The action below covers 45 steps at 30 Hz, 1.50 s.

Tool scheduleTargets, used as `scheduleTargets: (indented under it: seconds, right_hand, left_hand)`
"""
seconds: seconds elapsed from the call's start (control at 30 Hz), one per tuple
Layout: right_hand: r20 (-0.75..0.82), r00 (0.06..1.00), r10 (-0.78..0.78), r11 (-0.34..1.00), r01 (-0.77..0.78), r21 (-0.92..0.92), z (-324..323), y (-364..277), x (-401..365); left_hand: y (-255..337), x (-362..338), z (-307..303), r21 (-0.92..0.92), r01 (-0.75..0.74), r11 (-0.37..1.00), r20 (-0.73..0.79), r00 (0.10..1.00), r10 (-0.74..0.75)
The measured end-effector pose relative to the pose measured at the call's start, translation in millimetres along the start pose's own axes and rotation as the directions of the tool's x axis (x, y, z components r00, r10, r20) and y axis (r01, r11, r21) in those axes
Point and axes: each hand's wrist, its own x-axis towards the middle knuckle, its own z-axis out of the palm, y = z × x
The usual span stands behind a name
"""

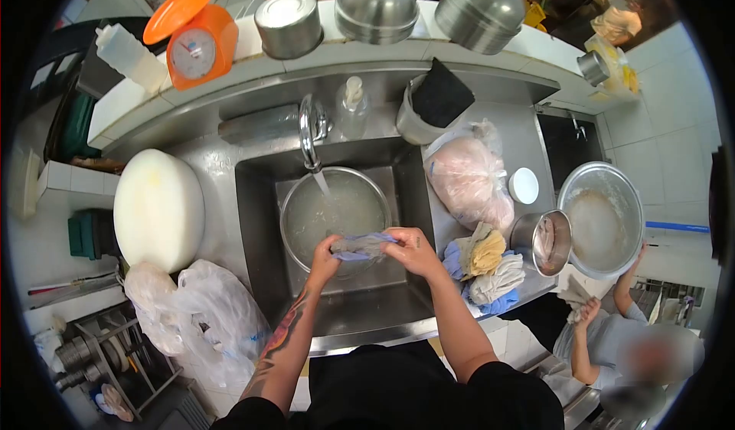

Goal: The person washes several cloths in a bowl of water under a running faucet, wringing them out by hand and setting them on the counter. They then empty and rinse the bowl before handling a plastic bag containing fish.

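Between my two hands a grey-and-blue cloth (358, 248) is stretched over the near rim of a metal bowl. My left hand (325, 255) is closed on the cloth's left end, and my right hand (413, 251) grips its right end. The round bowl (386, 200) sits in the sink (260, 223) and holds cloudy water. Water runs into it from the faucet (307, 131). To the right of my right hand lies a pile of folded cloths (494, 273), yellow, white and blue.
Plastic bags (214, 315) and a big white round block (159, 208) are on the left. To the right are a bag of pale pink meat (468, 171), a metal pot (540, 242) and a large basin (605, 219). A co-worker (612, 338) holds a cloth at lower right.
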Motion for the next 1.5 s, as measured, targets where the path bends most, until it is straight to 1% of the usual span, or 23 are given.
scheduleTargets:
  seconds: [0.03,0.1,0.13,0.23,0.3,0.37,0.43,0.5,0.57,0.6,0.63,0.77,0.83,0.87,0.93,0.97,1.07,1.2,1.3,1.37,1.4,1.47,1.5]
  right_hand:
    - [-0.008,1.000,-0.016,1.000,0.016,-0.001,-10.0,18.6,-1.5]
    - [0.002,0.985,0.171,0.981,-0.170,-0.091,-15.5,74.2,4.7]
    - [0.044,0.965,0.257,0.944,-0.260,0.202,-3.9,99.9,7.3]
    - [0.165,0.894,0.416,0.806,-0.447,0.389,33.2,118.9,15.8]
    - [0.206,0.879,0.430,0.819,-0.476,0.320,62.0,137.1,25.0]
    - [-0.045,0.996,0.082,0.997,-0.081,0.020,77.6,117.2,26.5]
    - [0.056,0.970,0.236,0.964,-0.241,0.107,67.6,91.3,27.7]
    - [0.088,0.917,0.388,0.739,-0.367,0.565,53.6,72.9,22.1]
    - [0.077,0.912,0.402,0.744,-0.375,0.554,39.7,76.4,18.8]
    - [-0.069,0.987,0.146,0.968,-0.128,0.215,39.4,75.2,17.1]
    - [-0.103,0.982,-0.156,0.974,0.135,-0.180,40.5,74.7,16.1]
    - [-0.032,0.930,-0.366,0.901,0.346,-0.260,84.3,26.4,25.1]
    - [-0.152,0.964,-0.220,0.964,0.239,0.119,101.3,24.3,46.8]
    - [-0.152,0.963,-0.224,0.963,0.243,0.119,107.5,20.0,51.0]
    - [-0.216,0.971,-0.103,0.841,0.201,0.503,122.4,-1.6,47.7]
    - [-0.212,0.972,-0.100,0.840,0.196,0.505,134.5,-3.8,45.2]
    - [-0.306,0.950,0.059,0.732,0.167,0.661,160.1,-15.4,29.0]
    - [-0.311,0.950,-0.004,0.620,0.247,0.745,163.2,8.2,20.8]
    - [-0.301,0.953,-0.017,0.668,0.235,0.706,150.6,19.5,13.5]
    - [-0.348,0.873,-0.341,0.884,0.424,0.197,143.7,18.3,3.7]
    - [-0.350,0.872,-0.341,0.885,0.424,0.194,139.6,20.7,-1.9]
    - [-0.178,0.982,0.059,0.719,0.082,0.690,129.6,26.3,-12.8]
    - [-0.181,0.981,0.063,0.719,0.081,0.690,121.2,17.5,-16.9]
  left_hand:
    - [4.5,0.4,-1.9,0.006,-0.017,1.000,0.000,1.000,0.017]
    - [9.3,-5.5,-11.5,-0.350,0.101,0.931,-0.009,0.994,-0.111]
    - [10.8,-7.5,-13.8,-0.343,0.098,0.934,-0.019,0.994,-0.111]
    - [28.7,-14.2,-11.9,-0.316,-0.076,0.946,-0.116,0.992,0.041]
    - [74.5,-18.1,-10.3,-0.512,-0.062,0.857,-0.120,0.993,0.000]
    - [63.5,-19.7,-16.8,-0.521,-0.040,0.852,-0.103,0.995,-0.016]
    - [79.6,-23.1,-20.9,-0.535,-0.026,0.844,-0.079,0.997,-0.020]
    - [119.3,-34.2,-23.4,-0.773,-0.033,0.633,-0.144,0.982,-0.125]
    - [129.0,-39.2,-26.4,-0.789,-0.070,0.610,-0.192,0.972,-0.137]
    - [134.7,-41.4,-27.8,-0.770,-0.112,0.628,-0.205,0.976,-0.078]
    - [140.2,-44.2,-28.9,-0.751,-0.153,0.642,-0.217,0.976,-0.022]
    - [162.6,-52.9,-22.0,-0.806,-0.110,0.582,-0.050,0.992,0.117]
    - [159.5,-55.6,-18.0,-0.874,-0.104,0.474,-0.134,0.991,-0.030]
    - [154.1,-50.6,-19.1,-0.873,-0.107,0.475,-0.136,0.990,-0.027]
    - [130.2,-39.2,-23.5,-0.864,-0.194,0.465,-0.345,0.900,-0.267]
    - [114.8,-35.0,-22.4,-0.863,-0.193,0.466,-0.348,0.898,-0.271]
    - [100.6,-26.8,-21.2,-0.965,-0.003,0.263,-0.100,0.928,-0.358]
    - [92.3,-29.9,-15.1,-0.997,0.040,0.059,0.017,0.936,-0.350]
    - [66.9,-20.2,-4.0,-0.999,0.026,0.045,0.009,0.939,-0.345]
    - [65.5,-16.1,1.2,-0.997,0.007,0.079,-0.023,0.928,-0.371]
    - [77.6,-17.3,1.1,-0.985,-0.069,0.160,-0.125,0.920,-0.372]
    - [99.2,-23.1,-3.1,-0.961,-0.139,0.239,-0.222,0.904,-0.365]
    - [108.3,-29.2,-8.3,-0.857,-0.151,0.492,-0.315,0.910,-0.269]
